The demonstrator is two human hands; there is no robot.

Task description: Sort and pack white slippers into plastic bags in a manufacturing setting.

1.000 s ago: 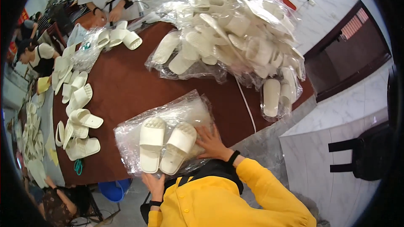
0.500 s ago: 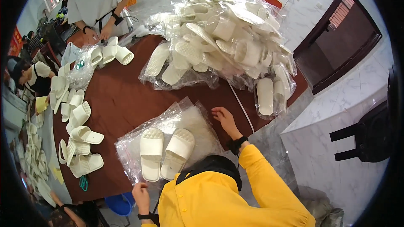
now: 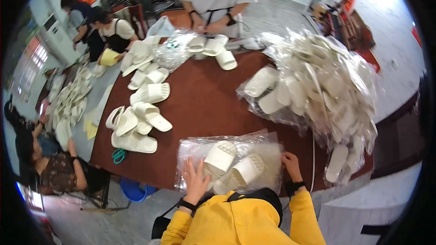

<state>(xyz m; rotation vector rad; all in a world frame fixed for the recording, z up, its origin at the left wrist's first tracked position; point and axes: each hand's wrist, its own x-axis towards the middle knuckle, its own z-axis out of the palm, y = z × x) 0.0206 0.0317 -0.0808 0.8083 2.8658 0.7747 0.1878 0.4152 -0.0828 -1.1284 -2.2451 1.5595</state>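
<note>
A pair of cream slippers (image 3: 220, 158) is laid side by side on clear plastic bags (image 3: 269, 149) at the near edge of the brown-covered table (image 3: 200, 104), with the toe ends pointed away from the wearer. The left hand (image 3: 195, 181) is spread wide, its fingers laid over the bags just beside the left slipper, while the right hand (image 3: 292, 165) is held with bent fingers at the bags' right edge, and whether plastic is pinched there cannot be told. Loose slippers (image 3: 151, 92) and teal scissors (image 3: 119, 155) are set out to the left, and bagged slippers (image 3: 318, 81) are heaped to the right.
</note>
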